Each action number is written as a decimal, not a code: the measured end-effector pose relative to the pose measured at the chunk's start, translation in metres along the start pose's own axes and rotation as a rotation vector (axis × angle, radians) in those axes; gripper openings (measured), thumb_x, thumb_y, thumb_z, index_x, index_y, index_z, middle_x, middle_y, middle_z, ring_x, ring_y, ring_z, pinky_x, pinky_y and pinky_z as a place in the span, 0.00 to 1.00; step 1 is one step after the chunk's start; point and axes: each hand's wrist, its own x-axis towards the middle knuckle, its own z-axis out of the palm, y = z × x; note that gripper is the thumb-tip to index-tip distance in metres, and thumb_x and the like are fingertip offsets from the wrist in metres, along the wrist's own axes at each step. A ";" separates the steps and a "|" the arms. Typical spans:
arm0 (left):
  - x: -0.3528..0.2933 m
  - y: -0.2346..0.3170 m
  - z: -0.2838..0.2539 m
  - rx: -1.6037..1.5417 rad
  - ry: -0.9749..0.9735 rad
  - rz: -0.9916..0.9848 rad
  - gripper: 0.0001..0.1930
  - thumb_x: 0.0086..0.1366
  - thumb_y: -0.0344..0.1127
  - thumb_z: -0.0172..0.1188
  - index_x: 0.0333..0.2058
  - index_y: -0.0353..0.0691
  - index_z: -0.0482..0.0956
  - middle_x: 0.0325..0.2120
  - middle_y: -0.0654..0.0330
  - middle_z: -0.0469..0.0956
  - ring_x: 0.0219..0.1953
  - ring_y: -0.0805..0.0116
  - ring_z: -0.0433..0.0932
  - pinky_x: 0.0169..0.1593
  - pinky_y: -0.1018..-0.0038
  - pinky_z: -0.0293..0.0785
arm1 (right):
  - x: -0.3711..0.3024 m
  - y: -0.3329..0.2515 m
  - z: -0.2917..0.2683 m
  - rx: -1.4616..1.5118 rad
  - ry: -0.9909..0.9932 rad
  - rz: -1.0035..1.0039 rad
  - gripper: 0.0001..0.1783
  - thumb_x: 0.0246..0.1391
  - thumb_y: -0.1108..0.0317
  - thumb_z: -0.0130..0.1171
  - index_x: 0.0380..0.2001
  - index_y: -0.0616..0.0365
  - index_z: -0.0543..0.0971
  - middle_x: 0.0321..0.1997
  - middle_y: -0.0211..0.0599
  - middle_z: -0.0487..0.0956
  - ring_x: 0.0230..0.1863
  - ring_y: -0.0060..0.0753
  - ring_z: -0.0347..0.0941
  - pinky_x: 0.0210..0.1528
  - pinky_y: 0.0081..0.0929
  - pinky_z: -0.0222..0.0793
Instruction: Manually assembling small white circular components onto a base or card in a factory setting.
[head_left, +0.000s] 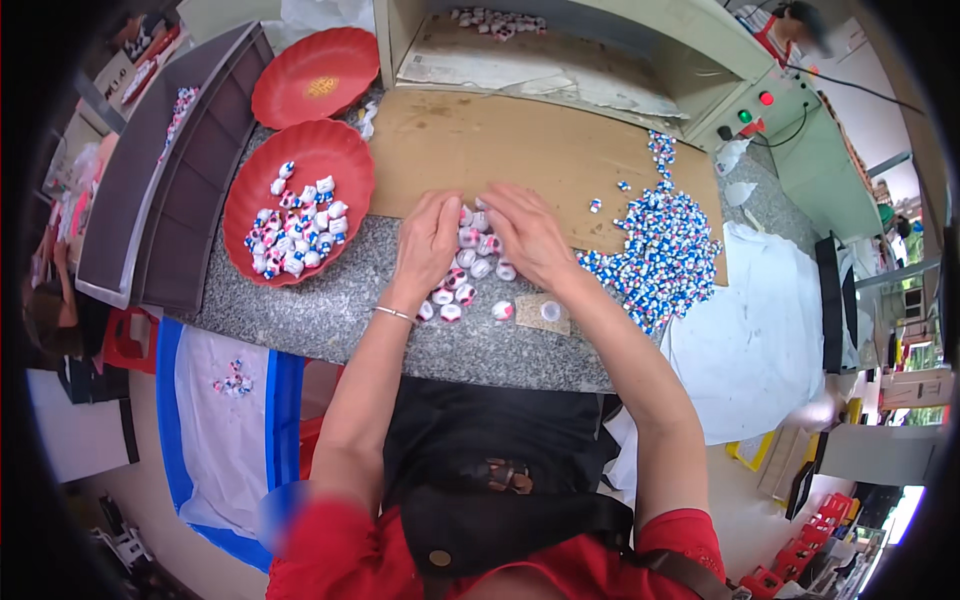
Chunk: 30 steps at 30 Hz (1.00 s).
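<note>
On the grey speckled worktop [480, 352], a cluster of small white-and-pink figure pieces [481, 268] lies between my hands. My left hand [430, 240] borders the cluster on its left, fingers stretched out and held together. On the other side my right hand [528, 238] curves around the pieces with its fingers extended, gripping none that I can see. Fingertips and palms are partly hidden. Nearer me, a single pink-and-white piece [502, 310] sits beside a small tan pad [543, 313] carrying a round, clear-looking part.
A scalloped red bowl [240, 235] at left holds several white-and-blue pieces; another red bowl [320, 75] stands behind it. Tiny blue-and-white parts [665, 245] are heaped at right on a cardboard sheet [480, 140]. Behind is an open machine chamber [540, 60]; a grey bin [170, 170] stands far left.
</note>
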 end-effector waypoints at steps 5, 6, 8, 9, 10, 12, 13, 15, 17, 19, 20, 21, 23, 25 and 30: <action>-0.005 0.004 -0.003 -0.074 0.139 0.003 0.15 0.71 0.34 0.46 0.47 0.31 0.76 0.46 0.49 0.75 0.51 0.61 0.74 0.55 0.71 0.67 | -0.016 0.065 -0.079 -0.326 0.007 0.201 0.13 0.50 0.75 0.59 0.41 0.60 0.81 0.44 0.48 0.80 0.47 0.53 0.76 0.50 0.38 0.73; -0.003 0.000 -0.003 -0.031 0.227 0.061 0.13 0.69 0.33 0.50 0.46 0.31 0.76 0.47 0.48 0.74 0.50 0.57 0.74 0.51 0.68 0.70 | -0.019 0.079 -0.085 -0.314 0.004 0.196 0.13 0.50 0.75 0.59 0.41 0.60 0.81 0.44 0.48 0.80 0.47 0.53 0.76 0.50 0.38 0.73; -0.002 0.000 -0.008 0.040 0.317 0.104 0.12 0.66 0.32 0.54 0.45 0.32 0.76 0.47 0.47 0.72 0.48 0.53 0.74 0.47 0.65 0.73 | -0.027 0.101 -0.084 -0.386 -0.153 -0.022 0.11 0.48 0.75 0.60 0.37 0.61 0.81 0.40 0.49 0.80 0.43 0.53 0.76 0.46 0.40 0.73; -0.004 0.005 -0.011 0.083 0.368 0.139 0.10 0.64 0.29 0.55 0.43 0.32 0.77 0.47 0.47 0.72 0.48 0.53 0.74 0.47 0.66 0.73 | -0.028 0.105 -0.084 -0.356 -0.161 -0.025 0.11 0.48 0.75 0.60 0.37 0.61 0.81 0.40 0.49 0.80 0.43 0.53 0.76 0.46 0.40 0.73; -0.004 0.013 -0.015 0.129 0.420 0.178 0.09 0.62 0.27 0.56 0.41 0.33 0.77 0.48 0.48 0.71 0.48 0.54 0.74 0.46 0.66 0.74 | -0.022 0.106 -0.087 -0.376 -0.273 0.002 0.09 0.48 0.75 0.60 0.36 0.62 0.81 0.39 0.49 0.79 0.41 0.53 0.76 0.45 0.40 0.73; -0.011 0.032 -0.023 0.185 0.459 0.204 0.08 0.59 0.24 0.57 0.38 0.33 0.77 0.44 0.49 0.74 0.45 0.54 0.75 0.44 0.67 0.74 | -0.017 0.101 -0.091 -0.379 -0.394 0.023 0.08 0.49 0.75 0.60 0.34 0.62 0.81 0.37 0.48 0.79 0.40 0.53 0.76 0.43 0.41 0.73; -0.018 0.039 -0.026 0.167 0.376 0.266 0.08 0.59 0.23 0.58 0.38 0.33 0.77 0.41 0.49 0.75 0.43 0.54 0.76 0.43 0.67 0.74 | -0.015 0.097 -0.094 -0.338 -0.344 0.061 0.07 0.49 0.75 0.60 0.33 0.62 0.80 0.36 0.48 0.79 0.38 0.53 0.76 0.41 0.41 0.72; -0.039 0.046 -0.024 0.072 0.205 0.320 0.09 0.56 0.24 0.61 0.36 0.35 0.77 0.35 0.54 0.77 0.38 0.55 0.77 0.42 0.66 0.74 | -0.013 0.082 -0.098 -0.260 -0.233 0.124 0.04 0.52 0.73 0.60 0.31 0.63 0.79 0.32 0.46 0.79 0.33 0.47 0.76 0.36 0.36 0.71; -0.063 0.055 -0.020 0.120 0.030 0.344 0.10 0.55 0.24 0.63 0.37 0.35 0.78 0.36 0.55 0.77 0.40 0.56 0.76 0.44 0.66 0.73 | -0.017 0.050 -0.105 -0.202 -0.189 0.228 0.05 0.53 0.72 0.60 0.31 0.63 0.78 0.30 0.44 0.78 0.32 0.43 0.76 0.35 0.33 0.71; -0.073 0.065 -0.014 0.156 -0.147 0.379 0.11 0.54 0.25 0.64 0.38 0.36 0.78 0.37 0.56 0.77 0.42 0.57 0.76 0.46 0.66 0.71 | -0.031 0.014 -0.118 -0.126 -0.144 0.406 0.05 0.55 0.72 0.61 0.31 0.63 0.77 0.29 0.40 0.78 0.30 0.33 0.75 0.33 0.28 0.70; -0.075 0.070 -0.011 0.229 -0.220 0.386 0.12 0.53 0.27 0.65 0.38 0.37 0.78 0.36 0.57 0.76 0.42 0.59 0.75 0.45 0.66 0.70 | -0.042 -0.001 -0.126 -0.116 -0.204 0.416 0.04 0.55 0.73 0.61 0.31 0.63 0.78 0.30 0.41 0.78 0.32 0.34 0.76 0.35 0.28 0.70; -0.078 0.073 -0.008 0.299 -0.295 0.393 0.13 0.51 0.28 0.66 0.38 0.38 0.79 0.34 0.59 0.76 0.41 0.61 0.74 0.44 0.66 0.68 | -0.054 -0.013 -0.134 -0.108 -0.263 0.430 0.04 0.54 0.74 0.61 0.32 0.63 0.79 0.31 0.41 0.79 0.34 0.34 0.77 0.36 0.27 0.71; -0.081 0.064 0.000 0.381 -0.341 0.412 0.13 0.51 0.29 0.66 0.38 0.39 0.79 0.33 0.60 0.75 0.41 0.62 0.73 0.43 0.66 0.67 | -0.090 -0.028 -0.138 -0.044 -0.267 0.386 0.04 0.53 0.75 0.62 0.33 0.63 0.79 0.33 0.41 0.79 0.36 0.34 0.77 0.39 0.26 0.71; -0.079 0.063 0.008 0.488 -0.389 0.455 0.12 0.52 0.29 0.64 0.38 0.38 0.79 0.30 0.61 0.74 0.38 0.62 0.71 0.41 0.66 0.65 | -0.115 -0.032 -0.141 0.003 -0.269 0.356 0.05 0.52 0.76 0.62 0.34 0.63 0.80 0.35 0.40 0.80 0.39 0.34 0.77 0.41 0.25 0.71; -0.074 0.071 0.008 0.502 -0.471 0.462 0.11 0.54 0.26 0.61 0.39 0.37 0.78 0.33 0.59 0.74 0.40 0.60 0.73 0.43 0.65 0.66 | -0.134 -0.042 -0.138 0.171 -0.272 0.611 0.10 0.51 0.79 0.61 0.38 0.59 0.82 0.42 0.39 0.81 0.39 0.38 0.79 0.40 0.27 0.74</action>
